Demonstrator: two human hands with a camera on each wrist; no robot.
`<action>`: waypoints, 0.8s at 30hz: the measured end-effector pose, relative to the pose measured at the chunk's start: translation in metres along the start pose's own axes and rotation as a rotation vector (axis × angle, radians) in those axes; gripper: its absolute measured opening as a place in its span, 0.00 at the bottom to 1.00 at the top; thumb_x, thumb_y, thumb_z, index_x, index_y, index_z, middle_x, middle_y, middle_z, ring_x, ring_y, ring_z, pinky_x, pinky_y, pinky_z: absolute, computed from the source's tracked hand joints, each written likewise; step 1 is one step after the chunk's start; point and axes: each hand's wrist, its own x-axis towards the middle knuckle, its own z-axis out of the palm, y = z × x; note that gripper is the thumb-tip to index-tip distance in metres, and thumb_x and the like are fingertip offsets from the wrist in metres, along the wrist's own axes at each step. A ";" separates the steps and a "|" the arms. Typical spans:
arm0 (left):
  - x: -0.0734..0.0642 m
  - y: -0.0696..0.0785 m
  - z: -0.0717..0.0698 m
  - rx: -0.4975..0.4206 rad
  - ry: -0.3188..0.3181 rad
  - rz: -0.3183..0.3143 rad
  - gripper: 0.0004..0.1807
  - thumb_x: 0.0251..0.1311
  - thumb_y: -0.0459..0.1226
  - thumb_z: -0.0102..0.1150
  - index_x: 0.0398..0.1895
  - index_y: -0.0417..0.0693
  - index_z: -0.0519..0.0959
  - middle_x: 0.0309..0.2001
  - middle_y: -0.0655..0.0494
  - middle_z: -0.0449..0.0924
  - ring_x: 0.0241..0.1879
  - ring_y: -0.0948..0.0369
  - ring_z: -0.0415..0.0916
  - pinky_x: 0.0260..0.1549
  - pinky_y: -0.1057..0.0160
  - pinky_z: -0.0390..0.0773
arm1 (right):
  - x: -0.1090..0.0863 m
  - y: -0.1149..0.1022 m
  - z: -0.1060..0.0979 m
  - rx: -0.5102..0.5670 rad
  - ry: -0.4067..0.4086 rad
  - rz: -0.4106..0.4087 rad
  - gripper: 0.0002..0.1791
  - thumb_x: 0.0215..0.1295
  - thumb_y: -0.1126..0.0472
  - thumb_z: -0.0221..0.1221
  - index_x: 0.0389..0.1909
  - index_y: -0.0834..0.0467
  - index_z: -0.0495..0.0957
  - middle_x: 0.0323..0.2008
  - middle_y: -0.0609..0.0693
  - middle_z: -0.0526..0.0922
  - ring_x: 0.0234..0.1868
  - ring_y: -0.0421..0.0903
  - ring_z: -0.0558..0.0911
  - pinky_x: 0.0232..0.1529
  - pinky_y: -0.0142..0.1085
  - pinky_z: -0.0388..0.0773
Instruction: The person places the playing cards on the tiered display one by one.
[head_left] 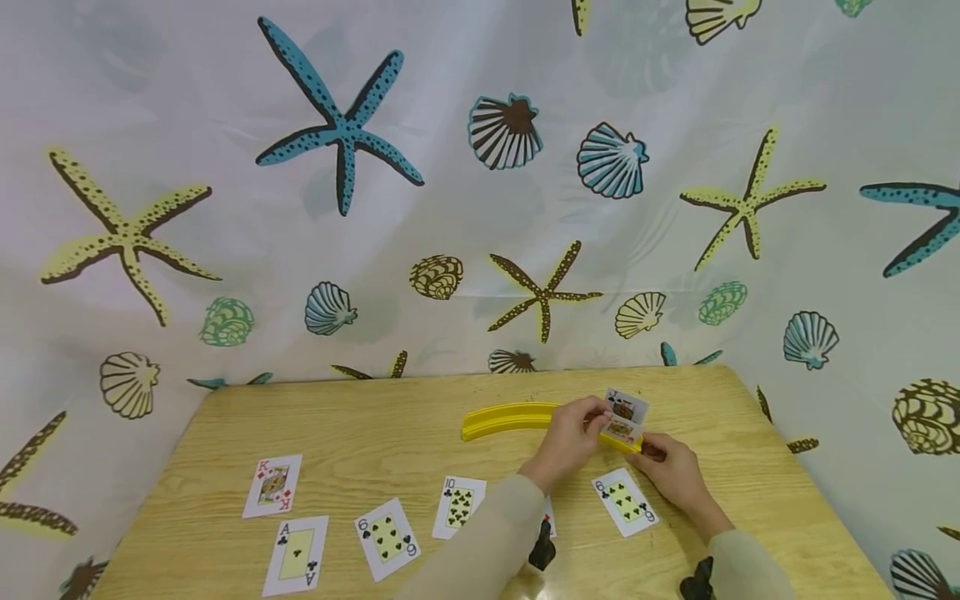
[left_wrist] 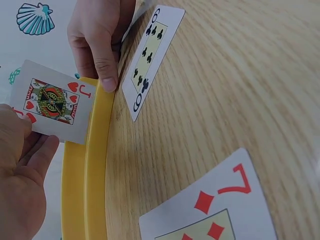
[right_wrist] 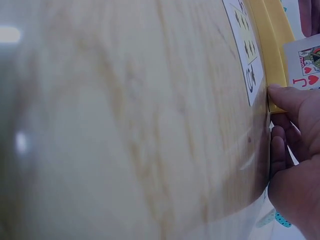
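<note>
A curved yellow card holder (head_left: 510, 415) stands toward the back right of the table. My left hand (head_left: 567, 440) pinches a jack of hearts (left_wrist: 52, 102) by its edge, the card's lower side at the holder's groove. Behind it, in the head view, a black-suited jack (head_left: 627, 406) sticks up at a tilt; how it is seated is hidden. My right hand (head_left: 675, 471) grips the holder's right end, thumb (right_wrist: 287, 97) on the front and the other fingers behind. Just in front of that end lies a six of clubs (head_left: 625, 502).
Face up on the wooden table (head_left: 360, 433) lie a king of diamonds (head_left: 273, 486), an ace of clubs (head_left: 296, 556), a six of spades (head_left: 387, 540) and a ten of clubs (head_left: 459, 507). A seven of diamonds (left_wrist: 210, 205) is partly hidden by my left arm in the head view. Patterned cloth encloses the table.
</note>
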 end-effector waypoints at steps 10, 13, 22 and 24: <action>0.001 -0.004 0.003 0.004 -0.005 -0.019 0.09 0.78 0.32 0.55 0.52 0.45 0.84 0.49 0.52 0.88 0.53 0.60 0.84 0.52 0.67 0.84 | 0.000 0.000 -0.001 0.009 -0.012 0.025 0.21 0.70 0.59 0.69 0.59 0.64 0.84 0.47 0.57 0.86 0.44 0.43 0.82 0.42 0.29 0.79; 0.002 -0.004 0.003 0.009 -0.006 -0.023 0.09 0.78 0.32 0.55 0.52 0.45 0.84 0.49 0.51 0.88 0.52 0.60 0.83 0.52 0.66 0.84 | 0.001 0.000 -0.001 0.010 -0.013 0.024 0.21 0.70 0.59 0.69 0.60 0.64 0.84 0.48 0.58 0.87 0.45 0.44 0.83 0.43 0.28 0.80; 0.004 -0.007 0.005 -0.012 -0.007 -0.076 0.10 0.78 0.34 0.55 0.52 0.47 0.85 0.50 0.54 0.88 0.48 0.65 0.81 0.51 0.68 0.83 | -0.001 -0.001 -0.003 0.006 -0.015 0.016 0.22 0.71 0.59 0.69 0.62 0.65 0.83 0.51 0.60 0.87 0.49 0.49 0.85 0.46 0.31 0.82; 0.004 -0.007 0.005 -0.022 -0.005 -0.090 0.10 0.78 0.34 0.56 0.52 0.47 0.85 0.50 0.54 0.88 0.48 0.65 0.81 0.51 0.68 0.83 | -0.001 0.001 -0.003 0.002 -0.015 0.015 0.23 0.70 0.59 0.69 0.62 0.65 0.83 0.52 0.60 0.87 0.51 0.51 0.86 0.47 0.34 0.83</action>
